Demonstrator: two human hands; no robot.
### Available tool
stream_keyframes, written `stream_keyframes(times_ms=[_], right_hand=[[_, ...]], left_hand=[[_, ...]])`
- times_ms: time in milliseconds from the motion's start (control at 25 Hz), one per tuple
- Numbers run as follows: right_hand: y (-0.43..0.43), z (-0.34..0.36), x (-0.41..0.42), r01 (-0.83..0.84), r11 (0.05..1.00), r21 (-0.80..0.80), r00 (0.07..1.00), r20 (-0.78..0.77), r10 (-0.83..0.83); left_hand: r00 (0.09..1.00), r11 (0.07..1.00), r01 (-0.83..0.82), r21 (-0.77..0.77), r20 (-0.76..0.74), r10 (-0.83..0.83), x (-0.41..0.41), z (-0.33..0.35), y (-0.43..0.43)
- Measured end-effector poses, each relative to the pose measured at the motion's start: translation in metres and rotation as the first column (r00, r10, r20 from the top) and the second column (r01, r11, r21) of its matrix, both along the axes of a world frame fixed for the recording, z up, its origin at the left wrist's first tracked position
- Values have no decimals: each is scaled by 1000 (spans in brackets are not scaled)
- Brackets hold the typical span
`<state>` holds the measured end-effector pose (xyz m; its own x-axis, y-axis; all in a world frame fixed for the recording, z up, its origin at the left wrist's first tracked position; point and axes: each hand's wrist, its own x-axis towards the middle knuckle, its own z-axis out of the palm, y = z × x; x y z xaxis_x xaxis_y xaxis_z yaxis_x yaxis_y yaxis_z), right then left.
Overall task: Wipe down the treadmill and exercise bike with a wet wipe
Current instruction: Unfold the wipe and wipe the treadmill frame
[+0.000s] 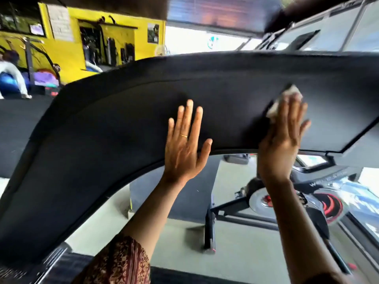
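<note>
Two grips were seen against one broad, curved, matte black treadmill panel. The left grip was laid flat on the panel with its five fingers straight and spread, and nothing was held in it; one thin gold ring was worn on one finger. A single crumpled white wet wipe was pressed against the panel, to the right of the left grip and well apart from it, under the straight fingers of the right grip. The wipe stuck out beyond the fingertips and at the left side of the hand. The thumb of that grip could not be made out.

One patterned red-brown sleeve was seen on the left forearm.

Below the panel's lower edge, one black exercise bike with a silver flywheel and a red-and-black cover was seen standing on the grey floor.

In the far background on the left, one yellow painted wall, one blue exercise ball and one bent-over person in light clothing were visible, all blurred.
</note>
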<state>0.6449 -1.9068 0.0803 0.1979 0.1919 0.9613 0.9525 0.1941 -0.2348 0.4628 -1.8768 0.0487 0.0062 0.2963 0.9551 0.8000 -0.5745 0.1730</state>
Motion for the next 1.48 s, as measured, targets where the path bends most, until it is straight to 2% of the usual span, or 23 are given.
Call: stream_keyframes(times_ms=[40,80,160,200,240,360,440,480,560,640,720,760,840,960,1000,1080,1160,1240,1360,1480], right_hand=[[-4,-4,-1,6,1000,8,996,-89,-5],[-5,-8,-6,-19,1000,-7,998,-55,19],[-9,-11,-6,-88,991,-97,963,247,110],[-10,-8,4,-87,987,-133,929,348,129],[-14,-1,20,-73,985,-156,934,337,122],[-42,16,53,-21,986,-166,999,-29,16],[-61,19,41,-43,971,-234,990,-141,10],[-69,25,28,-110,947,-302,977,-209,47],[-85,46,4,-319,854,-412,892,-435,123],[-106,82,2,-472,778,-415,756,-644,116],[-122,129,14,-470,789,-397,679,-734,35],[-122,149,25,-438,804,-403,657,-753,-20],[-116,175,47,-460,811,-362,573,-818,-40],[-106,192,72,-556,796,-237,298,-952,-75],[-107,192,76,-552,799,-238,259,-960,-107],[-113,181,77,-534,802,-269,265,-954,-144],[-120,178,72,-541,808,-235,196,-969,-151],[-120,175,74,-503,829,-243,176,-968,-177],[-121,177,80,-371,901,-224,182,-969,-166],[-134,182,74,-153,966,-210,207,-962,-177]], left_hand=[[1000,999,18,-41,-7,-18,14,8,-3],[1000,996,29,-88,-1,-29,26,14,-5],[998,984,42,-175,50,-34,44,19,-11],[997,977,37,-210,73,-22,47,19,-14],[996,967,39,-253,83,-19,49,21,-16],[994,916,71,-395,105,-32,55,33,-41],[987,855,122,-505,149,-52,62,51,-62],[985,815,141,-562,159,-61,65,62,-72],[975,702,211,-680,195,-104,73,85,-95],[918,489,396,-777,352,-185,87,132,-122],[815,279,570,-773,575,-72,102,184,-141],[753,223,639,-736,658,15,111,200,-142],[658,188,724,-663,746,96,128,225,-137],[607,155,781,-605,794,40,155,244,-124],[582,129,802,-583,812,50,163,247,-123],[558,91,824,-559,829,39,170,247,-125],[535,37,844,-534,845,-1,174,242,-124],[517,-34,855,-518,856,-27,180,240,-117],[485,-179,846,-502,865,-129,188,238,-106],[447,-351,793,-498,867,-219,191,238,-101]])
